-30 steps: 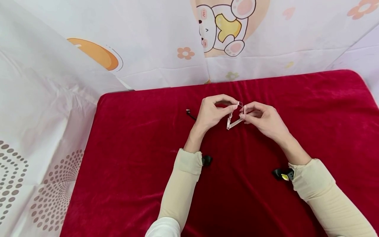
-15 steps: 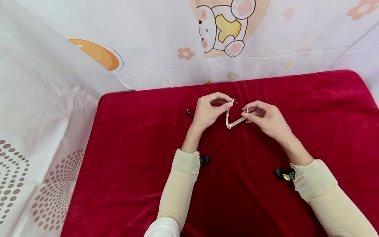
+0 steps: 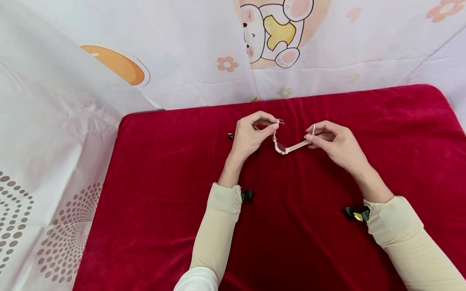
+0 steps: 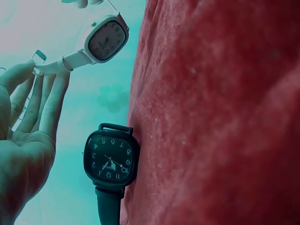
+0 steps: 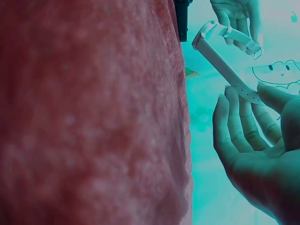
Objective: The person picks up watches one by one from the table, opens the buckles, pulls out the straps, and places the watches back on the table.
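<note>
Since a second ago the two hands have drawn apart, and the pale pink watch [image 3: 287, 146] that hung folded in a narrow V between them now sags in a wider, shallower curve; its face has sunk closer to the red cloth [image 3: 164, 169].

There are two watches: the pink one in hand, and a black watch [image 4: 111, 160] lying flat on the red cloth, just behind the left hand [image 3: 249, 137] and mostly hidden by it in the head view. Two hands are in view, each with a cream sleeve.

The left hand pinches the buckle end of the pink strap between thumb and fingertips, fingers curled. The right hand [image 3: 336, 143] pinches the perforated strap end the same way. The watch face hangs at the lowest point, between the two grips and nearer the left hand, just above the red cloth; whether it touches the cloth cannot be told.
</note>
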### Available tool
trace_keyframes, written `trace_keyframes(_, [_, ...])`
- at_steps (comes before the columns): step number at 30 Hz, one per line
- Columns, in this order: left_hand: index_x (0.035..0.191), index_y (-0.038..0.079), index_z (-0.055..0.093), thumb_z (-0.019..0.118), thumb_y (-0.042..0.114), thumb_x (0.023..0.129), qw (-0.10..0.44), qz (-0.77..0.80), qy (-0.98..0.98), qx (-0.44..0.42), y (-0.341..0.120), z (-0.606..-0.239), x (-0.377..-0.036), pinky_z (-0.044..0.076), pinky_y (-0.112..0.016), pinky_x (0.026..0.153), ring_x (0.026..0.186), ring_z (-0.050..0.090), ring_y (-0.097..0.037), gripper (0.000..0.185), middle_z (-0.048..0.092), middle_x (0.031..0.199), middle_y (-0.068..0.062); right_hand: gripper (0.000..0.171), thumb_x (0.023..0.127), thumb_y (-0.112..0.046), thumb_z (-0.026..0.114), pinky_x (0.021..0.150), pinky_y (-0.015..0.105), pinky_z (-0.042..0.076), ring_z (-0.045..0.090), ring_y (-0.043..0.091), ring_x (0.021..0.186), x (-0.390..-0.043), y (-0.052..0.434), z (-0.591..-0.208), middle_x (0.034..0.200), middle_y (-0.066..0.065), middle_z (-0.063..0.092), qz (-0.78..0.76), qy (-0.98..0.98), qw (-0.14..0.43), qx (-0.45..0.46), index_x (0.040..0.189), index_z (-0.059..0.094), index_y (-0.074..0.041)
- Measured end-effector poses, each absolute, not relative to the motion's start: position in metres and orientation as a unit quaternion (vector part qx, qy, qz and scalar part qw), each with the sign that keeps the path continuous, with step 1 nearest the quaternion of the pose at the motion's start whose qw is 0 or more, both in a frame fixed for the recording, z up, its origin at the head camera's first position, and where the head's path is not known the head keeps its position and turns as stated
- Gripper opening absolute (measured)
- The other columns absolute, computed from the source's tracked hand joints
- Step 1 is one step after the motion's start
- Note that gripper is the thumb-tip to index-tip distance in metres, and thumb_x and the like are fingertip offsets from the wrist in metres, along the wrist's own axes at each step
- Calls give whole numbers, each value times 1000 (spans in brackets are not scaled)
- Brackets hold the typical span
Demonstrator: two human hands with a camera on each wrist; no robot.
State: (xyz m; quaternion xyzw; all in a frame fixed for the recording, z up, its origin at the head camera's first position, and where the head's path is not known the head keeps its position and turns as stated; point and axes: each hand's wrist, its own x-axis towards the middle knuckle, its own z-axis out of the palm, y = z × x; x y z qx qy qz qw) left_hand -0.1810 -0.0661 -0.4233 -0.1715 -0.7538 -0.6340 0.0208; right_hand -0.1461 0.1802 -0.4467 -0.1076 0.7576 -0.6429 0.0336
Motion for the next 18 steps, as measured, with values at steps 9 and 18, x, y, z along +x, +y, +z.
trace_keyframes(9, [95,1,73,75,3,87,13,-660,-729,-182,-71,-439,-189,59,-40,66,70,70,-23,9,74,89,-10,25,92,-1,69,73,30,59,72,22,81,-146,181,-446,102,11,69,-651,752,35,-102,111,61,13])
trace_keyframes(18, [99,-4,72,71,-1,89,19,-642,-749,-163,-72,-423,-180,57,-37,66,72,70,-34,10,72,90,-19,24,91,1,69,73,30,59,71,19,78,-145,186,-447,101,13,68,-677,728,33,-97,110,60,14])
